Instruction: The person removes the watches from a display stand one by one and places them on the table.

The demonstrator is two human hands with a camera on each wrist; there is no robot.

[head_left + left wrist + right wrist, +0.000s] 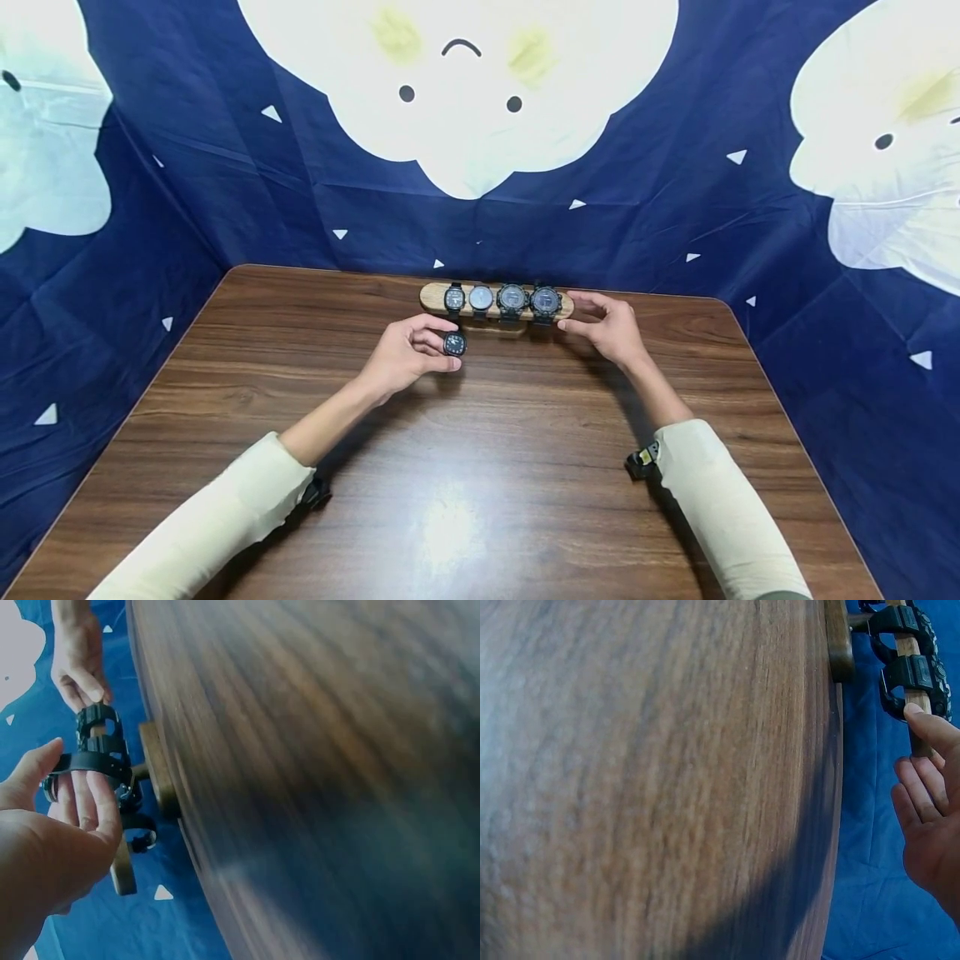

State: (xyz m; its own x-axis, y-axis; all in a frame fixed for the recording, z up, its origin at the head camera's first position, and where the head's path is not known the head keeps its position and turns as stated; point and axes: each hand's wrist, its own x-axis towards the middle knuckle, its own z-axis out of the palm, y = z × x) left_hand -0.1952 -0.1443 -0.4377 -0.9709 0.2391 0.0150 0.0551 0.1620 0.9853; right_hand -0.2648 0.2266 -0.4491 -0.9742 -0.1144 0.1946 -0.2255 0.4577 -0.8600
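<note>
Between its thumb and fingers, my left hand (405,354) holds a wristwatch (454,342) with a dark squarish face, just in front of the stand. The left wrist view shows that watch's black strap (86,762) curving over the fingers. Several dark watches, among them one with a pale round face (481,297), sit side by side on a wooden watch stand (431,295) at the table's back. At the stand's right end, my right hand (611,329) grips the bar. Its thumb (928,727) lies on the bar's end (921,746) beside the outermost watch (907,673).
The brown wooden table (525,467) reaches back to a dark blue curtain (622,225) with white cloud prints. The stand's base (840,645) rests close to the table's back edge. Both forearms come in from the front, wearing pale sleeves (217,508).
</note>
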